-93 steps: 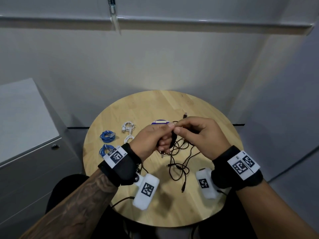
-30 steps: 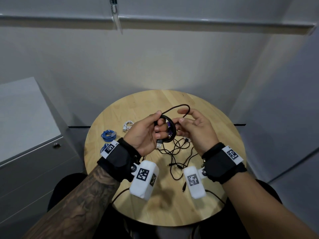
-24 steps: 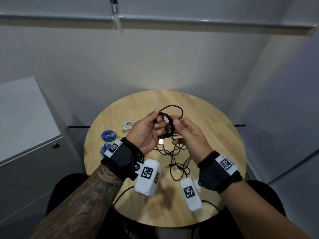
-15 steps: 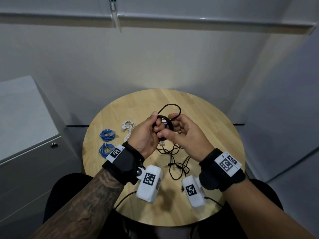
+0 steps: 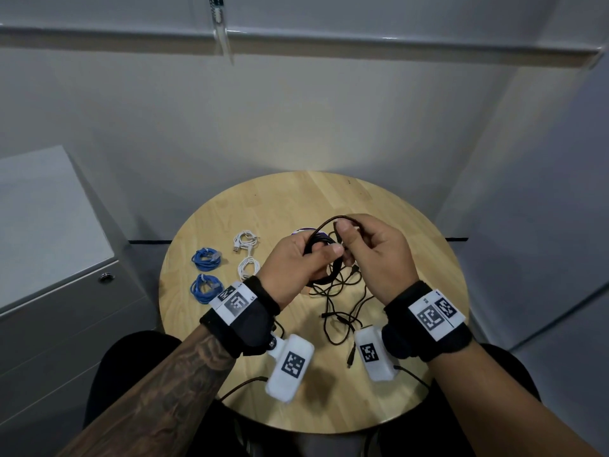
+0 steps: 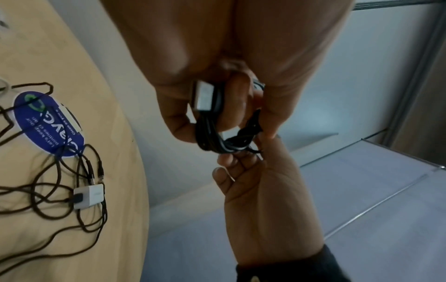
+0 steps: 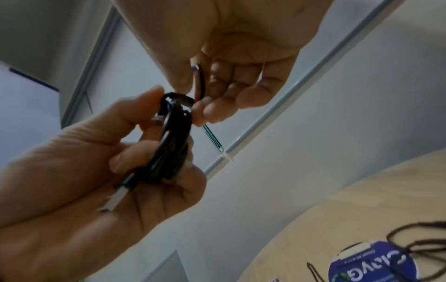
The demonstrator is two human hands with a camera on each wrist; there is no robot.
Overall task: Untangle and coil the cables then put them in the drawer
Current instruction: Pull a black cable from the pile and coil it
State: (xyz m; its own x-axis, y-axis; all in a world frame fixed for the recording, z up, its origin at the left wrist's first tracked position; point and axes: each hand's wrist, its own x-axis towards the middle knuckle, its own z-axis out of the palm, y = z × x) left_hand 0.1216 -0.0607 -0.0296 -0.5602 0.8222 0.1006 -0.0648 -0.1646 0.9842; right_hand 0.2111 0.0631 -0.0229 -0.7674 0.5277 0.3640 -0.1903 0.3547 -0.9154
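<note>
2 blue coils (image 5: 205, 258), 2 white coils (image 5: 245, 239) (table's (image 5: 296, 199) left edge); left hand (image 5: 296, 265) grips black coil (image 7: 169, 145), right hand (image 5: 372, 255) pinches its tail.

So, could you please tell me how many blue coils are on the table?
2: the far coil and the near coil, side by side at the table's left edge. None appears hidden.

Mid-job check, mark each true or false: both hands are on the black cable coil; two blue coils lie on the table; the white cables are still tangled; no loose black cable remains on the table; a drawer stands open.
1. Left hand and right hand both hold the black cable coil: true.
2. Two blue coiled cables lie on the round wooden table: true.
3. The white cables are tangled: false, both lie coiled.
4. No loose black cable remains: false, a tangled black cable lies on the table.
5. A drawer stands open: false, the grey drawer cabinet is closed.
</note>
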